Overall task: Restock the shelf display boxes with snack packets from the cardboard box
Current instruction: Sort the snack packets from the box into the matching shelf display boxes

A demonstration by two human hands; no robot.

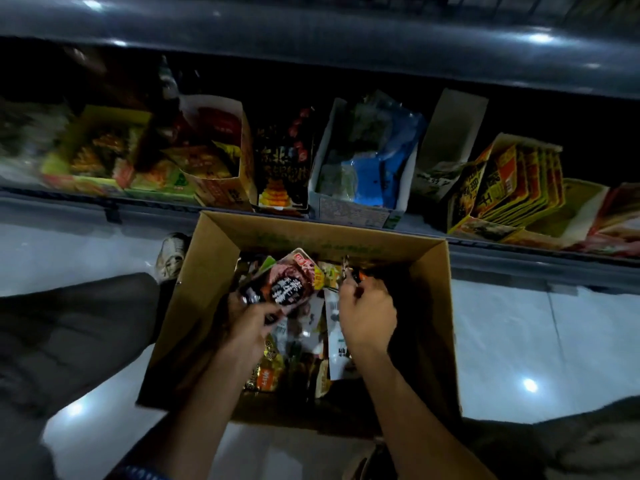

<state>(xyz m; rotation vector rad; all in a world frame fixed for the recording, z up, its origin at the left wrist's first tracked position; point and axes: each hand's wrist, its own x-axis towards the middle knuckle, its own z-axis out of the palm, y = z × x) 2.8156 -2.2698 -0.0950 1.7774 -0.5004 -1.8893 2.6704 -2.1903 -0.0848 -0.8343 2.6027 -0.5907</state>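
Note:
An open cardboard box (429, 306) stands on the floor in front of the low shelf, with several mixed snack packets inside. My left hand (254, 325) is inside the box and grips a dark brown packet (289, 284) with white lettering, lifted above the pile. My right hand (367, 311) is beside it with fingers curled, pinching a small dark packet (353, 275) with an orange end. On the shelf stand several display boxes: a white one with blue packets (367, 168), a red and white one (221, 157), a yellow one (502, 188).
The shelf edge (519, 258) runs just behind the box. An upper shelf (311, 32) overhangs the display boxes. My knees in dark trousers (69, 341) flank the box, and a shoe (171, 254) sits at its left corner. Glossy light floor tiles (519, 341) lie around.

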